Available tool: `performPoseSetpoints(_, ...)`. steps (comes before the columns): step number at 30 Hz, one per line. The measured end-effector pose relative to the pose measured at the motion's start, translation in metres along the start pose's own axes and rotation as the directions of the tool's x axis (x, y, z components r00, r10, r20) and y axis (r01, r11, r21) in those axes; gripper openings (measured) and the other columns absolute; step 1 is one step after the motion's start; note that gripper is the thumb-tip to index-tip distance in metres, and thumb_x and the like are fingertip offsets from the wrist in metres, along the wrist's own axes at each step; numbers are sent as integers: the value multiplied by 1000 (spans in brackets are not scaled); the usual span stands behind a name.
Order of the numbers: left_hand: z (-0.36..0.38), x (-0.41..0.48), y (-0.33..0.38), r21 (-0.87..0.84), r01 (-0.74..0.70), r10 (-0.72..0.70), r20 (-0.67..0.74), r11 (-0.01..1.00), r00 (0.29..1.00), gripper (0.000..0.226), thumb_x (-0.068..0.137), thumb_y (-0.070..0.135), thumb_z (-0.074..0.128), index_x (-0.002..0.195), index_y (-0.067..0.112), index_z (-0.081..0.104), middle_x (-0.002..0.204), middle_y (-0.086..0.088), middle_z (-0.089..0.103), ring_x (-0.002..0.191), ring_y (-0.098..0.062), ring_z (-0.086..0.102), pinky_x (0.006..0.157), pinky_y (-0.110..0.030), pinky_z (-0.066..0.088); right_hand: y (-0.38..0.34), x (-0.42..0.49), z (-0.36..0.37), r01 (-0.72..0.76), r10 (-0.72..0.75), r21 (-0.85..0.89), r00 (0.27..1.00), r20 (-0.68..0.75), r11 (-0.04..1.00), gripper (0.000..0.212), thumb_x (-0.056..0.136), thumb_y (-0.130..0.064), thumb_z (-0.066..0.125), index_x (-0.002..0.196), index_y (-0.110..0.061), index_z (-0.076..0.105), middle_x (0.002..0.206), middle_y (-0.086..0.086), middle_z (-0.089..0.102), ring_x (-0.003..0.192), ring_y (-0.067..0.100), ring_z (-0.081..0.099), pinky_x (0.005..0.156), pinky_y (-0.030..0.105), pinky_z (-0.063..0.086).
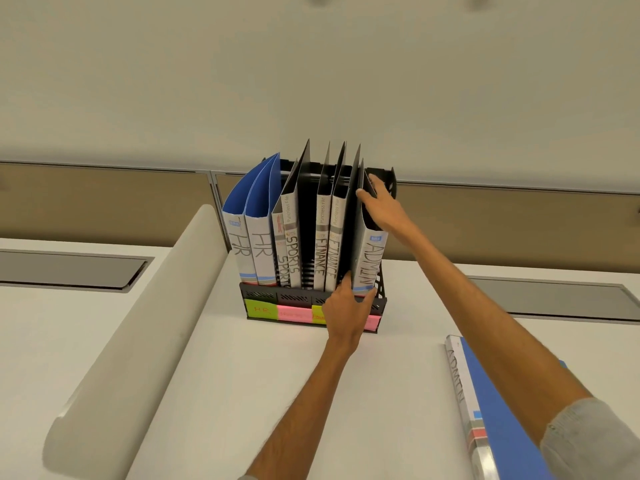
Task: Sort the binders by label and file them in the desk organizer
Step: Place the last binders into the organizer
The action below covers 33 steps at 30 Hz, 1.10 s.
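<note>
Now both hands are on the ADMIN binder (369, 261) as it goes into the desk organizer (263, 294), in the rightmost slot of that rack. The left hand (348, 311) is down at the organizer's front lip, fingers closed around the bottom of the spine, thumb on the near side. The right hand (382, 206) is up at the top of the rack, fingers spread loosely against the binder's upper cover, steadying more than gripping (whether any finger hooks behind the cover, I cannot tell).

Elsewhere in the organizer, going left from that slot: two FINANCE binders (327, 251), a gap, two SPORTS binders (289, 251), and two HR binders (249, 244) at the far left end. Sticky notes (277, 311) along the organizer's front name the slots.

One more ADMIN binder, the blue binder (502, 410), lies flat on the desk (242, 393), well in front of the organizer and off to its right, untouched. So, by my read, the filing is nearly done.

Risks from here: the binder leans, so its lower corner could catch on the organizer's front lip or divider. Pushing hard against that could slide the whole rack back or tip its neighbours.
</note>
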<state>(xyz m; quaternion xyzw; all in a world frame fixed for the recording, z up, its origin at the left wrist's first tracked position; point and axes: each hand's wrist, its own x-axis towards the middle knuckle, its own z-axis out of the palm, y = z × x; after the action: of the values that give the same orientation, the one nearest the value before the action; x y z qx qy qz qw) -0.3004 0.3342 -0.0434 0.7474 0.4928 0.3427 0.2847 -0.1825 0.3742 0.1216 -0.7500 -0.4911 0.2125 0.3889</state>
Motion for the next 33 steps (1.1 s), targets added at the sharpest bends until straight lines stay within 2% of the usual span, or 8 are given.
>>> performPoseSetpoints(4,-8,-3,1,32,-23,23,-12,999,1000,52,90,48,62,132,18,55,118,-1,70,100,-22,69,78,-33,55,9,-25,-6,-44,37,192,999,36,980,61,103,-50,26,156,-25,7,163,3,11,148,27,20,115,49,23)
performPoseSetpoints(8,-15,-14,7,97,-29,30,-9,995,1000,47,94,37,56,136,17,53,118,-3,70,97,-24,69,76,-35,54,27,-60,-5,-113,112,283,994,21,952,57,102,-55,21,148,-22,24,156,10,31,134,26,40,103,49,36)
performPoseSetpoints(15,-21,-51,19,89,-12,10,23,996,1000,28,95,28,52,118,19,65,95,-4,74,92,-23,67,75,-36,51,64,-113,-19,-268,277,257,961,1,928,68,100,-60,24,154,-18,24,158,10,29,142,30,33,112,55,31)
performPoseSetpoints(19,-14,-78,27,67,27,-32,71,997,997,22,92,26,54,103,17,71,95,-4,74,91,-25,67,75,-35,50,96,-144,-31,-356,369,232,930,-11,905,62,102,-56,26,143,-13,42,145,10,46,130,30,46,98,47,39)
performPoseSetpoints(22,-1,-100,35,65,45,-52,110,997,993,24,92,31,55,100,17,71,96,-1,73,90,-22,67,77,-32,47,130,-170,-43,-405,421,234,907,-24,884,56,101,-52,31,135,-12,50,137,10,52,123,28,50,93,44,40)
performPoseSetpoints(26,20,-124,49,80,94,-110,227,992,968,28,90,41,56,97,17,70,97,-3,72,95,-24,66,81,-32,45,175,-205,-58,-460,489,223,868,-93,859,55,101,-41,43,132,4,49,127,23,56,118,37,54,98,49,43)
performPoseSetpoints(29,39,-141,58,128,108,-145,326,986,934,43,90,49,56,109,12,67,109,-6,70,103,-26,64,84,-30,44,206,-230,-66,-499,521,175,846,-113,849,44,98,-36,49,121,1,54,97,7,56,85,21,53,74,33,43)
performPoseSetpoints(33,65,-163,68,214,98,-186,447,972,875,61,87,62,55,107,5,61,112,-10,67,102,-28,64,77,-31,45,242,-256,-77,-541,554,118,817,-161,833,18,96,-32,53,94,-15,52,87,1,51,82,19,48,72,32,39)
